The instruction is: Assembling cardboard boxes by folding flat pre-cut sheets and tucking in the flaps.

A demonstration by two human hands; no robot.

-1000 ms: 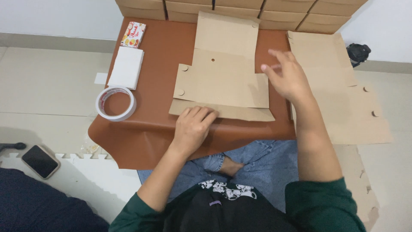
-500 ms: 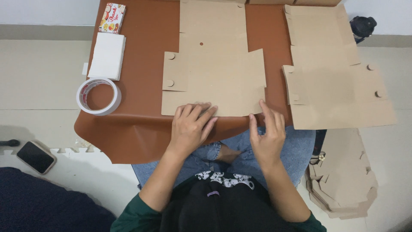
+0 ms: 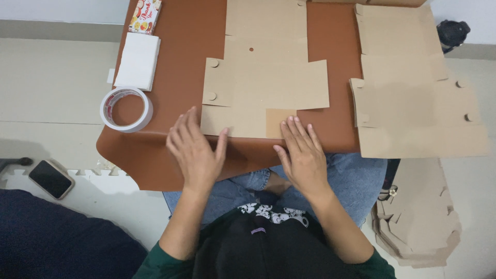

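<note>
Left hand (image 3: pixel 195 150) and right hand (image 3: pixel 304 152) lie flat, palms down, fingers spread.

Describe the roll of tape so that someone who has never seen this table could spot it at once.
Start at the brown table and follow its left edge toward the near corner. The roll of tape lies flat there, just below the white pad and left of the left hand. It is the only round, ring-shaped thing among flat rectangles.

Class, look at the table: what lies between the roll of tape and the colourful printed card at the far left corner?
In the head view, a white pad lies between the tape roll and the card.
</note>
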